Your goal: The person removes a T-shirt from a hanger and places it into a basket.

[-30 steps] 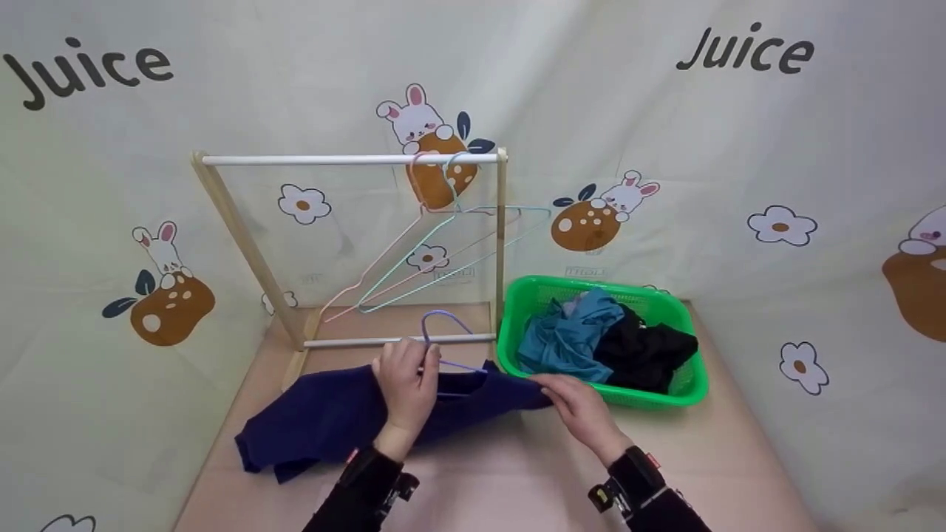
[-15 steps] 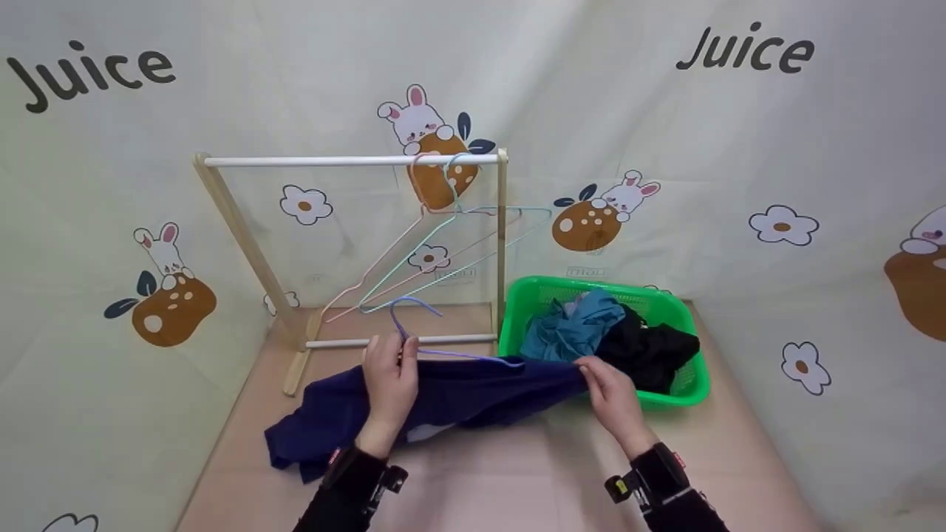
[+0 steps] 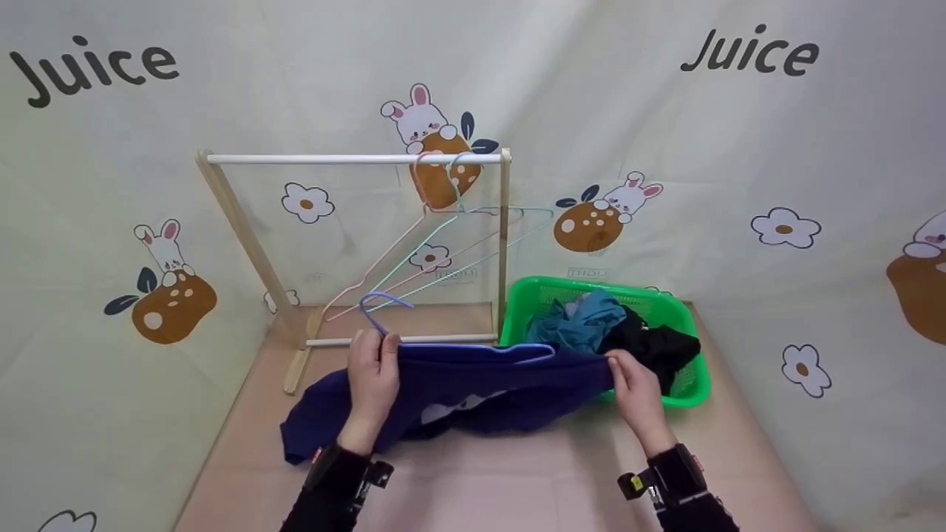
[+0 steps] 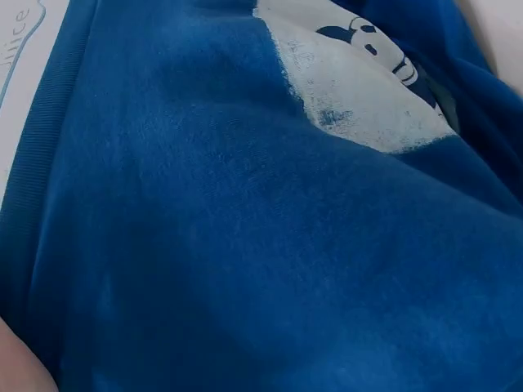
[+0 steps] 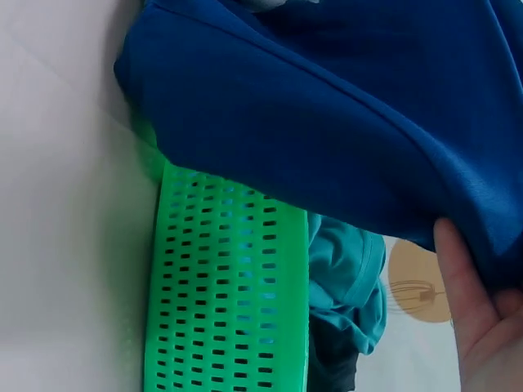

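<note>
A dark blue T-shirt (image 3: pixel 502 384) is stretched between both hands above the table, its lower left part drooping. My left hand (image 3: pixel 374 373) grips a blue-purple hanger (image 3: pixel 477 346) just below its hook, along with the shirt's neck area. The hanger's right arm lies along the shirt's upper edge, its end showing outside the cloth. At the right, my right hand (image 3: pixel 638 388) pinches the shirt's shoulder or sleeve corner between thumb and fingers. In the left wrist view, the shirt front bears a white print (image 4: pixel 359 82) with a cartoon figure.
A wooden rack (image 3: pixel 247 244) with a white rod (image 3: pixel 310 159) stands behind, carrying a pink hanger (image 3: pixel 392 250) and a mint hanger (image 3: pixel 414 253). Right of it, a green basket (image 5: pixel 225 286) holds teal cloth (image 3: pixel 584 321) and black cloth (image 3: pixel 650 351). Printed fabric surrounds the table.
The right hand has moved rightward, drawing the shirt taut, while the left hand has shifted left and slightly up with the hanger. More of the hanger's right arm and the white print now show.
</note>
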A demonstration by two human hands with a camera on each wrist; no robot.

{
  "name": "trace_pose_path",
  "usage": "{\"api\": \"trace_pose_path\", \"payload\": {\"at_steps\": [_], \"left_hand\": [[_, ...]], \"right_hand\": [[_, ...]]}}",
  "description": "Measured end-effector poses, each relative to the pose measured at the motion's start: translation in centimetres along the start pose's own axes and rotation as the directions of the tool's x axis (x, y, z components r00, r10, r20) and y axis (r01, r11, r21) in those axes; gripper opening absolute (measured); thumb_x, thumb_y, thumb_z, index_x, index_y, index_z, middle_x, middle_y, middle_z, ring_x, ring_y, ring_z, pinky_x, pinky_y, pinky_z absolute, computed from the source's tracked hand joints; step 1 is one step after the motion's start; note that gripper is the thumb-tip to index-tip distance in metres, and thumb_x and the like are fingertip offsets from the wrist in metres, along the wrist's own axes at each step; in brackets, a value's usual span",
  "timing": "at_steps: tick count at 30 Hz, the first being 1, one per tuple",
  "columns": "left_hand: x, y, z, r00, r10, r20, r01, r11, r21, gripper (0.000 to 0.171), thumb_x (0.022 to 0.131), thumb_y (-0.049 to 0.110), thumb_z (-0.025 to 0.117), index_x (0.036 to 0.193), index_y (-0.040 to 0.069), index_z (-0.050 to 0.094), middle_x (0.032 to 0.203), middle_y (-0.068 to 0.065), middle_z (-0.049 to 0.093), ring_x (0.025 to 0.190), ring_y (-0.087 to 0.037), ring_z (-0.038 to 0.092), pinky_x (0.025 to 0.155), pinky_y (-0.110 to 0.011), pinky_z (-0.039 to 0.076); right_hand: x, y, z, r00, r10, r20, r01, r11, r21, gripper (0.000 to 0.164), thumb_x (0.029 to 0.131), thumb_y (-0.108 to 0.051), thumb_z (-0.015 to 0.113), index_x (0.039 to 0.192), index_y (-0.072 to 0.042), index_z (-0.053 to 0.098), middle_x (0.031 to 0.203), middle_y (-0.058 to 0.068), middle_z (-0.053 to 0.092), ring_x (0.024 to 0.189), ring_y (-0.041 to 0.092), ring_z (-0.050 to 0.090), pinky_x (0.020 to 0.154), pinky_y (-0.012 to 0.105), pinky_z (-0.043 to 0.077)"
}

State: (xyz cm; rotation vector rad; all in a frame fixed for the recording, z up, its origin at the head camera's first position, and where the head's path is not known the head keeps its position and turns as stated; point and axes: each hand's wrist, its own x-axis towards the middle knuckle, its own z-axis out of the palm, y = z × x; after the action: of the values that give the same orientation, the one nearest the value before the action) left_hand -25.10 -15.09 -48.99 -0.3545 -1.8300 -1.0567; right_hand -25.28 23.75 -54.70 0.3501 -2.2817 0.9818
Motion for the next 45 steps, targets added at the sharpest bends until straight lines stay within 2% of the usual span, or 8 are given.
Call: {"api": "trace_pose_path", "payload": {"at_steps": [7,14,19,23,29,33,39,45], "left_hand": [[-0.1,0.8,1.5,0.999,0.025,0.023,-0.025,1.0,0.007,0.046,0.104,0.038,0.047,0.075,0.003,0.05,0.066,-0.006,0.043,0.063,-0.026,0.042,0.063,-0.036,0.032],[-1.1,1.2,3.2,0.995,0.076,0.07,-0.081,0.993,0.083,0.036,0.104,0.025,0.052,0.075,0.005,0.047,0.066,-0.004,0.041,0.062,-0.025,0.038,0.062,-0.037,0.032],[-1.8,1.2,3.6,0.993,0.069,0.093,-0.081,0.989,0.122,0.024,0.094,0.007,0.062,0.076,0.005,0.046,0.068,-0.004,0.041,0.063,-0.025,0.038,0.061,-0.037,0.031],[-2.1,1.2,3.7,0.991,0.07,0.116,-0.084,0.988,0.129,0.021,0.089,0.002,0.065,0.078,0.005,0.049,0.069,-0.005,0.043,0.064,-0.026,0.041,0.061,-0.037,0.033],[-2.6,1.1,4.0,0.986,0.094,0.139,-0.111,0.987,0.116,0.028,0.103,0.021,0.054,0.08,0.005,0.051,0.071,-0.004,0.047,0.065,-0.025,0.045,0.062,-0.038,0.037],[-2.9,1.2,4.4,0.98,0.122,0.159,-0.137,0.987,0.089,0.028,0.104,0.021,0.052,0.082,0.005,0.053,0.073,-0.004,0.049,0.067,-0.025,0.047,0.064,-0.037,0.038],[-3.4,1.4,4.9,0.972,0.128,0.195,-0.14,0.989,0.051,0.024,0.104,0.019,0.05,0.084,0.005,0.054,0.076,-0.004,0.05,0.071,-0.025,0.048,0.068,-0.038,0.039],[-3.3,1.1,4.9,0.973,0.096,0.21,-0.104,0.994,0.026,0.008,0.094,0.001,0.059,0.088,0.006,0.056,0.079,-0.003,0.054,0.075,-0.024,0.051,0.074,-0.037,0.04]], "right_hand": [[-0.4,0.0,0.8,0.996,0.063,0.068,-0.064,0.998,0.013,0.008,0.096,0.001,0.06,0.096,-0.004,0.067,0.091,0.008,0.071,0.081,0.026,0.066,0.072,0.044,0.05],[-0.3,-0.6,1.3,0.978,0.083,0.193,-0.098,0.993,0.067,0.012,0.1,-0.009,0.059,0.105,-0.011,0.07,0.1,-0.001,0.07,0.086,0.015,0.064,0.077,0.038,0.05],[-0.2,-1.3,1.0,0.97,0.038,0.241,-0.057,0.996,0.074,0.02,0.101,-0.015,0.057,0.116,-0.01,0.07,0.112,0.002,0.07,0.104,0.023,0.064,0.086,0.044,0.05],[-0.2,-2.0,1.0,0.965,-0.006,0.262,-0.027,0.992,0.12,0.027,0.101,-0.013,0.058,0.126,-0.008,0.065,0.12,0.004,0.068,0.11,0.024,0.062,0.084,0.045,0.052],[-0.5,-3.1,1.6,0.935,-0.111,0.337,0.041,0.977,0.207,0.035,0.098,-0.012,0.062,0.133,-0.009,0.06,0.126,0.004,0.065,0.11,0.022,0.063,0.081,0.042,0.054],[-0.9,-3.5,2.1,0.914,-0.143,0.38,0.073,0.979,0.192,0.027,0.099,-0.011,0.061,0.126,-0.012,0.065,0.121,0.002,0.066,0.105,0.018,0.065,0.084,0.039,0.054],[-1.0,-3.2,2.8,0.914,-0.194,0.357,0.084,0.95,0.3,0.016,0.099,0.002,0.054,0.106,-0.004,0.067,0.097,0.008,0.068,0.081,0.025,0.068,0.065,0.03,0.055],[-1.0,-2.4,2.0,0.953,-0.179,0.243,0.08,0.926,0.368,0.016,0.097,0.009,0.052,0.098,-0.001,0.065,0.086,0.009,0.067,0.07,0.024,0.066,0.056,0.033,0.055]]}}
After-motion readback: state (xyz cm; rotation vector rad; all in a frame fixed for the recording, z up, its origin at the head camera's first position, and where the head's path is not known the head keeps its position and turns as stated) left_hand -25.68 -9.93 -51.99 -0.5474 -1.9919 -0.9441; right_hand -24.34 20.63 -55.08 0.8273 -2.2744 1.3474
